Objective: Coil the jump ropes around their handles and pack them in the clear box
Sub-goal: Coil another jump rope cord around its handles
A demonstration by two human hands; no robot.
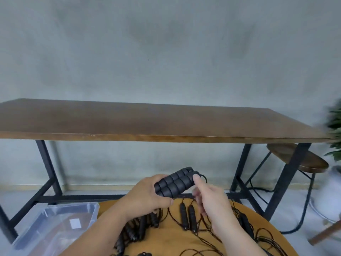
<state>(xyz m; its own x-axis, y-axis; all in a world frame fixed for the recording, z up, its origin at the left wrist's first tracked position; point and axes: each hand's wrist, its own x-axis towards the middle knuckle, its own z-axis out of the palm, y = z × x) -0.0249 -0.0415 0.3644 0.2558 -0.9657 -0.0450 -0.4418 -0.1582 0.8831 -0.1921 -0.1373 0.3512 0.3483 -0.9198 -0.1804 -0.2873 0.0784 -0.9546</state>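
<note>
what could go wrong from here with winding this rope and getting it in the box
1. The cords of the other ropes lie tangled on the round table; the held rope's cord may snag them and drag them along.
2. The left hand grips only one end of the paired handles, so they could slip apart as the right hand winds.
3. The clear box sits off the table's left edge, so a loosely wound coil might unravel on the way over.

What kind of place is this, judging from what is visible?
Probably a plain indoor room, perhaps a home or small studio. A long wooden table on black metal legs stands against a bare grey wall, with a round stool tucked under it and a potted plant beside it.
</note>
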